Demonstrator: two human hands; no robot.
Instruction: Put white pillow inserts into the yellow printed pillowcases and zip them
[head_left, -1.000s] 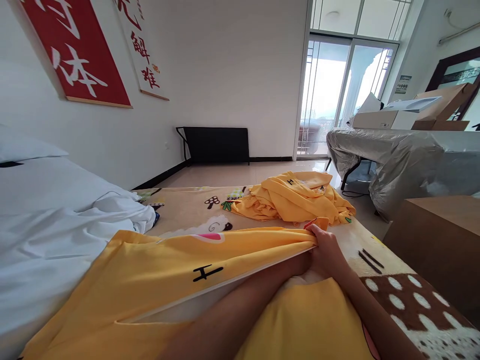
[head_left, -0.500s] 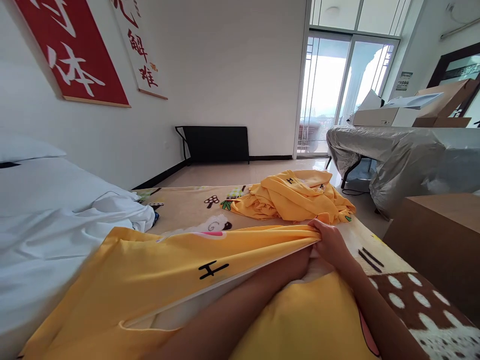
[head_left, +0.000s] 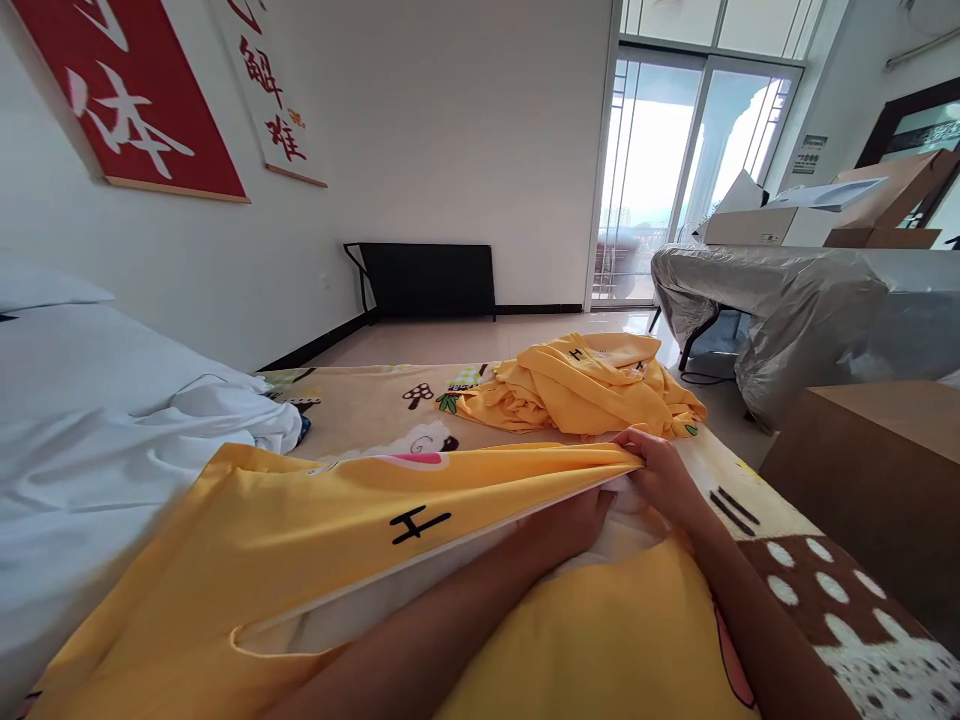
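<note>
Pinching the edge of the yellow cover point(head_left: 300, 540), the right hand point(head_left: 664, 475) held it taut across the near side of the patterned blanket point(head_left: 360, 395). The left hand point(head_left: 574, 525) lay in the opening point(head_left: 326, 622) against white cloth point(head_left: 621, 525); whether it gripped anything could not be told. The cover seemed light, soft and floppy, not fragile, and best held by the hem along that opening.

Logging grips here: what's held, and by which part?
The right hand holds the yellow cloth by its opening's edge; for the left hand, I cannot tell.
</note>
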